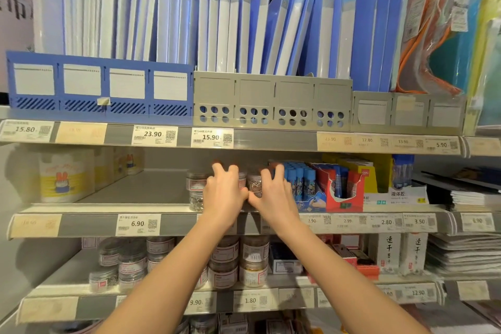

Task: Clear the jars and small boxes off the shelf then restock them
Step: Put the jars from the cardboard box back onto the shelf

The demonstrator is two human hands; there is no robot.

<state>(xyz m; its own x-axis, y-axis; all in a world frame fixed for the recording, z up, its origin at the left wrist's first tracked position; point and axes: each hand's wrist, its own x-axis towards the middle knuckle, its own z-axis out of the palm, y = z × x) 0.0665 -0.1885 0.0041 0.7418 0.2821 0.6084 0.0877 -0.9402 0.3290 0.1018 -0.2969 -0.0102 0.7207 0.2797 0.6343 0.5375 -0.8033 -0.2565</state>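
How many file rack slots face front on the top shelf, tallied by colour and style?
Blue slots: 4
Grey slots with round holes: 4
Plain grey slots: 3
Total: 11

- We are reading "15.80" on the far-left white paper price tag (25, 129) of the grey top shelf rail (273, 141), with "23.90" and "15.90" further along.
- We are reading "6.90" on the white middle-rail tag (137, 224), and "2.80" and "3.50" further right.
- We are making out "9.90" and "1.80" on the lower rail.
- We are reading "液体胶" on the white cardboard box (398, 195).
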